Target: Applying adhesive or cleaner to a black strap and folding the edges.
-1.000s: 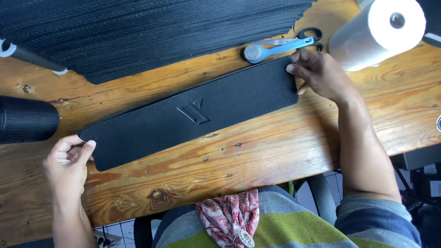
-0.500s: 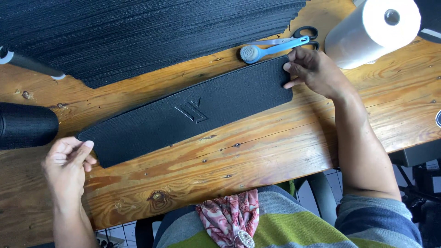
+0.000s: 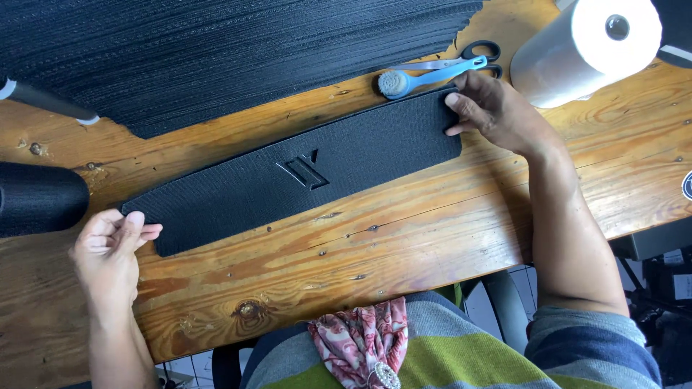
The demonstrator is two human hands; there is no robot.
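A long black textured pad [image 3: 288, 176] with an embossed emblem in its middle lies slanted across the wooden table [image 3: 404, 245]. My right hand [image 3: 497, 112] grips its upper right end, fingers on top. At the pad's lower left end, my left hand [image 3: 112, 248] pinches the corner, fingers bunched together.
A large stack of black ridged sheets [image 3: 216, 50] covers the far side of the table. A blue-handled brush [image 3: 425, 78] and scissors [image 3: 468, 57] lie just above the pad's right end. A white plastic-wrapped roll [image 3: 584, 47] stands at the upper right, a black roll [image 3: 36, 198] at the left edge.
Both hands have stayed on the pad's ends. The pad has shifted slightly along the table, and my left fingers have closed more onto its corner.
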